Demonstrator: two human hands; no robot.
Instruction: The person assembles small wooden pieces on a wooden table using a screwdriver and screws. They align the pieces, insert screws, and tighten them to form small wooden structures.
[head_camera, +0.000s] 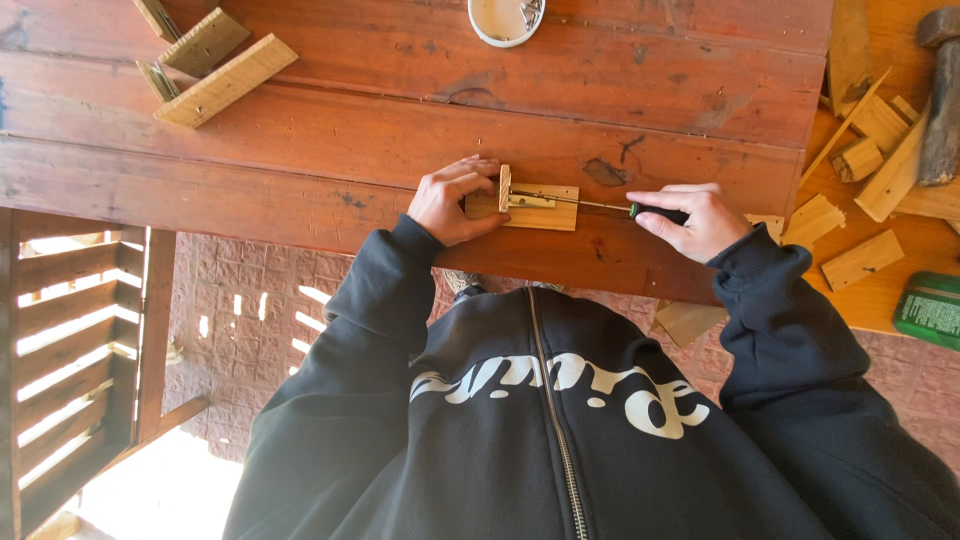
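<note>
My wooden table (300, 130) is cut off at the top and left of the view, and my black hoodie (560, 420) hides the floor below me. At the top edge a white bowl (505, 20) shows only half, and what is in it I cannot make out. The hammer (942, 95) at the right is cut too. The small wooden piece (540, 207) lies near the table's front edge. My left hand (455, 200) is curled and pressed on its left end. My right hand (695, 220) is closed around the screwdriver (640, 209), so the handle is mostly hidden; the thin shaft lies level and reaches the metal bracket (530, 200), where the tip is too small to see.
</note>
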